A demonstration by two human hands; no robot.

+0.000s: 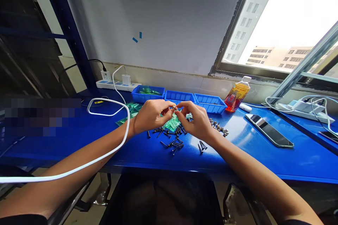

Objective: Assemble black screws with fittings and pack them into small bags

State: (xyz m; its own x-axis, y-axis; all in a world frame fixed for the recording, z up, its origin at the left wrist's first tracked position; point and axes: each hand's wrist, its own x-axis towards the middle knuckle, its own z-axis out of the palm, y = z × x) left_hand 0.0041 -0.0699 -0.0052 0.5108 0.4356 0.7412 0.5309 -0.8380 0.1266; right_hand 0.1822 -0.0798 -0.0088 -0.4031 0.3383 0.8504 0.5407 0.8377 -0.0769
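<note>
My left hand (151, 113) and my right hand (197, 119) meet above the table, fingertips pinched together on a small shiny metal piece (174, 108). Its exact kind is too small to make out. Below them lie green plastic strips (171, 123) and a spread of black screws (175, 144). Three more black screws (201, 147) rest under my right wrist. A heap of small silvery metal fasteners (220, 128) is beside that wrist, partly hidden by it. Green plastic packets (132, 109) lie behind my left wrist.
Three blue bins (211, 108) line the wall; the left one holds green packets. A drink bottle (237, 95), a phone (269, 130) and power strips (303, 110) stand or lie on the blue table (87, 137). A white cable (92, 160) loops across my left forearm.
</note>
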